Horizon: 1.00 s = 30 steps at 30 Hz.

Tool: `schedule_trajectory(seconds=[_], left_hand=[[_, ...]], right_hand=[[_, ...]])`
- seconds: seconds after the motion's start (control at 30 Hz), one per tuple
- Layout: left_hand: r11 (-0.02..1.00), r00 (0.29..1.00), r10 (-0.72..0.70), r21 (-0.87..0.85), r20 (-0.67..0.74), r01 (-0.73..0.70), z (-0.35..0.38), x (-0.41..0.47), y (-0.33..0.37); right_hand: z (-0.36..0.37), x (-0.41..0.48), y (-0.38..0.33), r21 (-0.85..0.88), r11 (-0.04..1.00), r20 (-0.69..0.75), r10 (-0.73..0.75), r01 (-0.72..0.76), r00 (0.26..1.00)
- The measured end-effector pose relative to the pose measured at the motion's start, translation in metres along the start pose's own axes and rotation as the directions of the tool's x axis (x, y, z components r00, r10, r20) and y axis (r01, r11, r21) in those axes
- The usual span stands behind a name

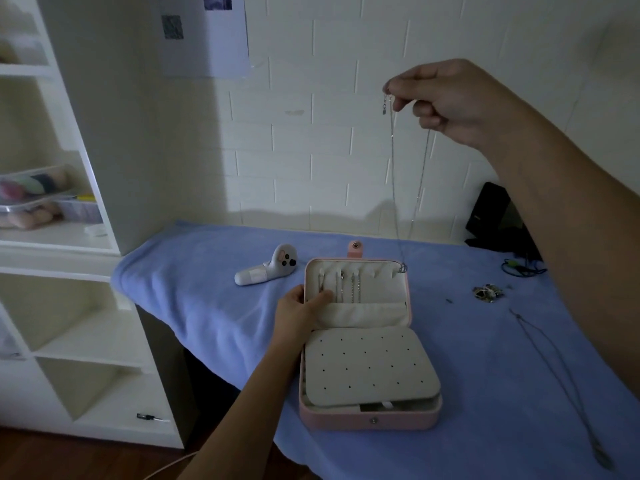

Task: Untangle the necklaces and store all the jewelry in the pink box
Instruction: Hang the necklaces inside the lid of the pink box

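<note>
Head view has me at the hanging step: my right hand (450, 102) pinches 1 necklace (393, 168) by its clasp end, high above the pink box (370, 419), while my left hand (298, 310) grips the open lid (384, 285) at its left edge. It hangs straight, long axis vertical, clasp up, low end at the lid's top right corner. Next, I judge, the clasp must come down to a free hook (376, 273) beside the hung chains (347, 287). A 2nd necklace (554, 358) lies on the blue cloth (207, 271).
</note>
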<state>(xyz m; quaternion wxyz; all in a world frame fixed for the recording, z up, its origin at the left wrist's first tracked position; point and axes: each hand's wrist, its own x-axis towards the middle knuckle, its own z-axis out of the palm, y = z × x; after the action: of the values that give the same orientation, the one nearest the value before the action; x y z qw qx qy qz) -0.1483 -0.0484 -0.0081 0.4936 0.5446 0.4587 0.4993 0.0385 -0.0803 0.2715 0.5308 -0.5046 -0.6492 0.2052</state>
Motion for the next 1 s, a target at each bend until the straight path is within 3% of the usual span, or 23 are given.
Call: schedule_trajectory(seconds=[0.3, 1.0], left_hand=[[1.000, 1.000, 0.007, -0.020, -0.001, -0.007, 0.000, 0.001, -0.001], [0.999, 1.000, -0.002, -0.033, 0.012, 0.003, 0.000, 0.001, -0.002]], right_hand=[[0.001, -0.008, 0.016, -0.023, 1.000, 0.091, 0.016, -0.014, 0.996], [0.024, -0.024, 0.065, -0.010, 0.993, 0.151, 0.121, -0.121, 0.981]])
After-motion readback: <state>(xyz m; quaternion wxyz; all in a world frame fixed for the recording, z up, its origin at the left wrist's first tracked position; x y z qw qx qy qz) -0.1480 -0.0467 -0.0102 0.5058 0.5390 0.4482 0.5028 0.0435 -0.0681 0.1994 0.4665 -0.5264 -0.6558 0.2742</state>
